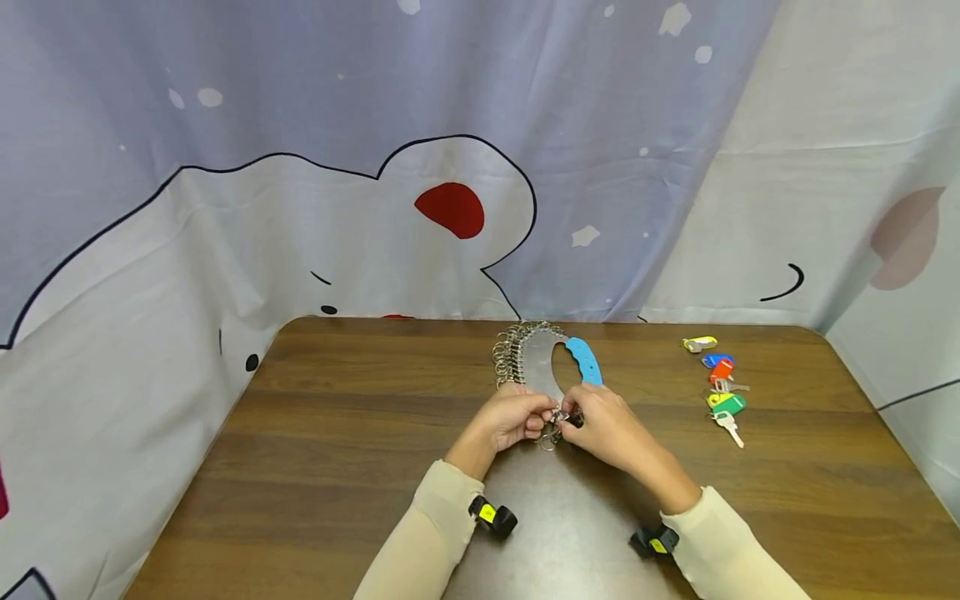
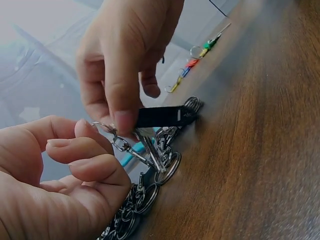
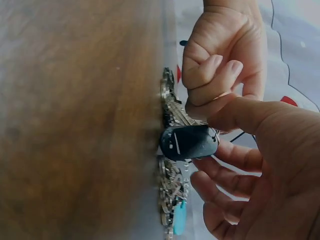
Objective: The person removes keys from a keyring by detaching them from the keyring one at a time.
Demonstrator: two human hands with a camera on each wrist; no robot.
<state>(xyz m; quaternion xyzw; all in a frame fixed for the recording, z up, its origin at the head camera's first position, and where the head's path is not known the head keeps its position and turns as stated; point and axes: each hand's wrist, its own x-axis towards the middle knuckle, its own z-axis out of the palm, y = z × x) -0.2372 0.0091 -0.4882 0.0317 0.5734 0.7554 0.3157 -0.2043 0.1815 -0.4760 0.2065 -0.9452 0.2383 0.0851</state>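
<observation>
A curved metal key holder (image 1: 536, 367) with a blue handle (image 1: 585, 360) lies at the table's far middle, its outer edge lined with small chained rings. At its near end, my left hand (image 1: 513, 415) pinches a small split ring (image 2: 102, 124) on a swivel chain (image 2: 122, 145). From the other side my right hand (image 1: 606, 423) pinches a silver key (image 2: 151, 147) by its head, close to that ring. A black key tag (image 3: 187, 142) hangs with the key. Whether the key is threaded on the split ring is hidden by the fingertips.
Several keys with coloured tags lie in a column on the right of the table: a yellow tag (image 1: 700, 342), a blue tag (image 1: 717, 360), a red tag (image 1: 722, 370) and a green tag (image 1: 729, 406). A patterned curtain (image 1: 360, 242) hangs behind the wooden table (image 1: 337, 442).
</observation>
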